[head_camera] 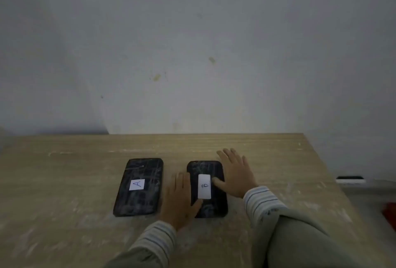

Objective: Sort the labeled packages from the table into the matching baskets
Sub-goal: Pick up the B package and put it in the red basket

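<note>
A pale, scuffed wooden table point(85, 182) stands against a plain grey-white wall point(192, 42), and two flat, black, rounded-rectangular baskets lie side by side on it, near each other but apart. The left black basket point(140, 169) carries a small white paper label marked "A" point(137, 184) near its middle; the right black basket point(209, 167) carries a taller white paper label marked "B" point(204, 186), the letter turned sideways. Both show a faint crisscross pattern on their dark surfaces. The person's left hand point(179, 199) lies flat with fingers extended in the gap between the two baskets, along the left edge of the one marked "B", its thumb reaching onto that basket's near left part just below the label. The right hand point(234, 173) is spread open on the right side of the same basket, palm down, its thumb tip touching the basket surface just beside the label's right edge. Neither hand is clenched or grasping anything; both are flat and released. Both wrists show striped knit cuffs point(260, 201) under grey-green sleeves point(300, 242). No labelled packages are visible on the table. Beyond the table's right edge, a small white and black object point(350, 179) and something red point(389, 212) sit lower down, too dim to identify.
</note>
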